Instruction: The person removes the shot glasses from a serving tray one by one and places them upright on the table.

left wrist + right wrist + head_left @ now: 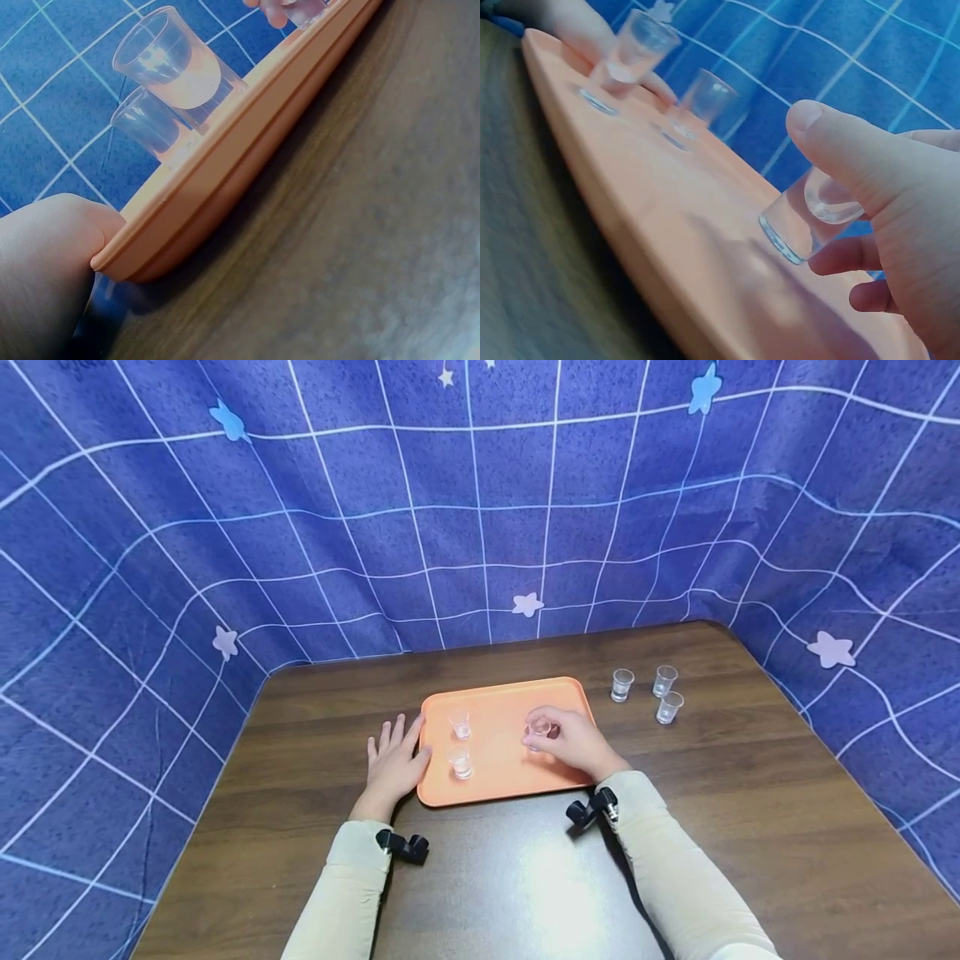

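An orange tray (501,697) lies on the wooden table. Its left edge is touched by my left hand (392,762), whose fingers are spread and straight. Between thumb and fingers, my right hand (573,742) grips a clear shot glass (799,221) over the right part of the tray; whether its base touches the tray I cannot tell. Two more shot glasses stand upright on the tray's left side: a rear glass (461,725) and a front glass (461,763). In the left wrist view the front glass (176,67) looks large, beside the tray's rim.
To the right of the tray, three clear shot glasses stand on the table (750,760): one glass (622,685) nearer the tray, another glass (664,680) behind and a third glass (670,707) in front. A blue curtain (510,535) with white lines hangs around the table's back and sides.
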Demonstrator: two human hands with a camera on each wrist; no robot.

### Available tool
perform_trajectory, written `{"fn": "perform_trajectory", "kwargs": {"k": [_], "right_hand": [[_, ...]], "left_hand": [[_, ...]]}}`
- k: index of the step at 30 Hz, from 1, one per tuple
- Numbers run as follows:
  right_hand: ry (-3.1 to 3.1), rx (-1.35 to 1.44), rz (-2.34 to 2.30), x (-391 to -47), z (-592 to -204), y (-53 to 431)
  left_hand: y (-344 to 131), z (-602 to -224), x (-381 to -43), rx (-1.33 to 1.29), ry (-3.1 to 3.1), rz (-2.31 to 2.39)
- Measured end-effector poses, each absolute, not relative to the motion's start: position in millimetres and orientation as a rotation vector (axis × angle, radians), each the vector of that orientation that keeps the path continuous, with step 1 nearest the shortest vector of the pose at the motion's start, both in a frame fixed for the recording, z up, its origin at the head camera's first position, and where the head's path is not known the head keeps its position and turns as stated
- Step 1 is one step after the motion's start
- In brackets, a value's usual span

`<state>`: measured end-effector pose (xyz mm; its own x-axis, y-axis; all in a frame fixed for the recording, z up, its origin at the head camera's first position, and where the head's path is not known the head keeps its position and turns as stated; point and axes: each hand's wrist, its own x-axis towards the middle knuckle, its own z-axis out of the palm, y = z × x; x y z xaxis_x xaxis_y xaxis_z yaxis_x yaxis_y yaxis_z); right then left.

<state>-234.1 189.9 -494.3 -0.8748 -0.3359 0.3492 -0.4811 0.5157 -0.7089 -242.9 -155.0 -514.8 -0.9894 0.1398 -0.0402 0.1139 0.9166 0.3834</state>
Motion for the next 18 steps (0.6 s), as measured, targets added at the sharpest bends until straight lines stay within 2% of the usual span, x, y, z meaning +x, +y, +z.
{"fn": "perform_trajectory", "kwargs": {"k": [18], "right_hand": [[-2.410,0.345,1.041,-237.2,-491.7,256.7]], "left_hand": [[-154.0,-516.4,-242.9,0.195,3.017,0.586]]}}
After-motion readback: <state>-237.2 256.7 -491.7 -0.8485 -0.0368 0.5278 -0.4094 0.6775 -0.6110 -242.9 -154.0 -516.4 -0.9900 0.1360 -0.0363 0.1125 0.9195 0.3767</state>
